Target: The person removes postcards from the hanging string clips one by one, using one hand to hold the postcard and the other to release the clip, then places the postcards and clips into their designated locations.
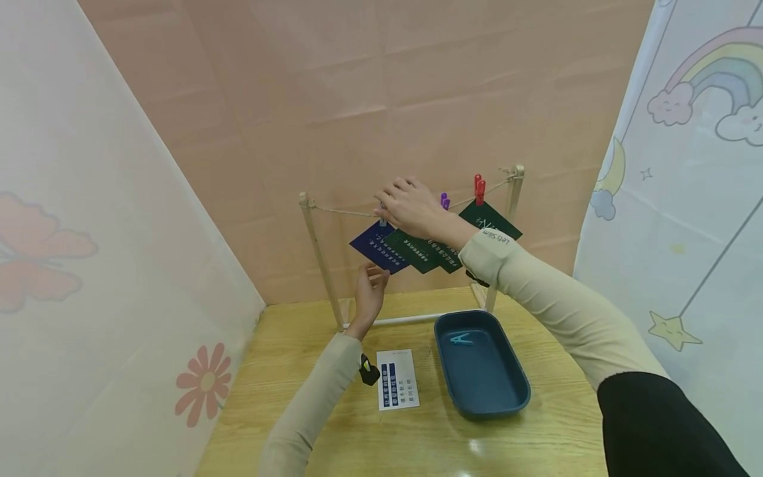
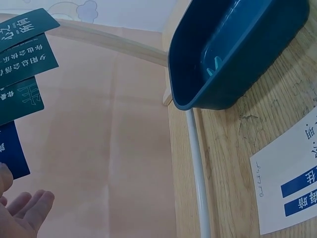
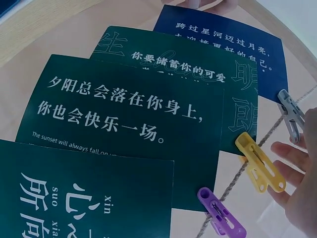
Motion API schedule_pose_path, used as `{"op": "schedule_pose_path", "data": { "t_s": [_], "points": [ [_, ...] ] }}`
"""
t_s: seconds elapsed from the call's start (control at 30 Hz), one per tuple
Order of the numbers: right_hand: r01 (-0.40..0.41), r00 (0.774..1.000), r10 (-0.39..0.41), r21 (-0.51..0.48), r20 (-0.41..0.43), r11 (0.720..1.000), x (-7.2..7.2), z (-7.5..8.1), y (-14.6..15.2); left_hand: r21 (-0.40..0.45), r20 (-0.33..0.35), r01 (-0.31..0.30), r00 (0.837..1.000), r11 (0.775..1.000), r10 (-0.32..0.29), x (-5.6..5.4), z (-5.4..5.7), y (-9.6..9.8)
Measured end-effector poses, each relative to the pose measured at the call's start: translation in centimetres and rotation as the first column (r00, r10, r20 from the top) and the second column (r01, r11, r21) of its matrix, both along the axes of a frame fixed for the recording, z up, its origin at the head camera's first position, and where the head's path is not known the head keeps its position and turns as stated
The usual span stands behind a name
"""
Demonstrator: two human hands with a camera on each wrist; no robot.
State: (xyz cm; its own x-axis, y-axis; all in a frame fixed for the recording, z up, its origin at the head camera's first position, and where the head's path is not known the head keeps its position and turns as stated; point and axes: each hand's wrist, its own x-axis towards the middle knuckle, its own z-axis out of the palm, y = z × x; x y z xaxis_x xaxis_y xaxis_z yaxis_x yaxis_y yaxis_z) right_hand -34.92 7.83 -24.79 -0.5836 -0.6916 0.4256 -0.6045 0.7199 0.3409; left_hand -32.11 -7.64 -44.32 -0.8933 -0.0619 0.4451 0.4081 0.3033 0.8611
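Wooden tabletop [image 1: 417, 447], rope frame [image 1: 320, 252] along back edge. My left hand [image 1: 369, 295] pinches blue card [image 1: 374, 245]; right hand [image 1: 412, 209] grips grey clothespin [image 3: 292, 111].

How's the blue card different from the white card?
The blue card is up at the rope; the white card lies flat on the table. The blue card is dark with white letters; the white card is mostly pale, with blue bars. Both have printed writing.

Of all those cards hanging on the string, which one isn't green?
The dark-blue card, leftmost in the head view, with the left hand at its lower corner; the other three are green.
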Motion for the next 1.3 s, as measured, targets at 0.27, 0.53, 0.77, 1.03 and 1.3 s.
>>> {"op": "schedule_pose_path", "data": {
  "t_s": [0.27,0.53,0.77,1.03,1.3],
  "points": [
    [-0.004,1.000,0.004,0.010,-0.013,1.000,0.0,-0.2,-0.1,0.000,-0.022,-0.002,1.000,1.000,0.002,0.2,0.1,0.2],
    [0.000,1.000,0.000,0.013,-0.017,1.000,0.1,-0.1,-0.1,0.051,-0.054,-0.002,0.999,0.999,0.005,0.0,0.2,0.5],
    [0.017,1.000,-0.017,0.032,-0.022,0.999,0.4,0.1,-0.3,0.103,-0.110,-0.035,0.993,0.994,0.046,-0.1,0.0,0.5],
    [0.005,0.999,-0.003,0.030,-0.039,1.000,0.6,0.5,-0.1,0.140,-0.124,-0.029,0.991,0.990,0.046,-0.3,0.1,0.4],
    [0.049,0.985,-0.029,-0.111,0.170,0.993,0.8,1.3,-0.8,0.154,-0.151,0.008,0.988,0.988,0.015,0.1,0.0,0.3]
  ]
}}
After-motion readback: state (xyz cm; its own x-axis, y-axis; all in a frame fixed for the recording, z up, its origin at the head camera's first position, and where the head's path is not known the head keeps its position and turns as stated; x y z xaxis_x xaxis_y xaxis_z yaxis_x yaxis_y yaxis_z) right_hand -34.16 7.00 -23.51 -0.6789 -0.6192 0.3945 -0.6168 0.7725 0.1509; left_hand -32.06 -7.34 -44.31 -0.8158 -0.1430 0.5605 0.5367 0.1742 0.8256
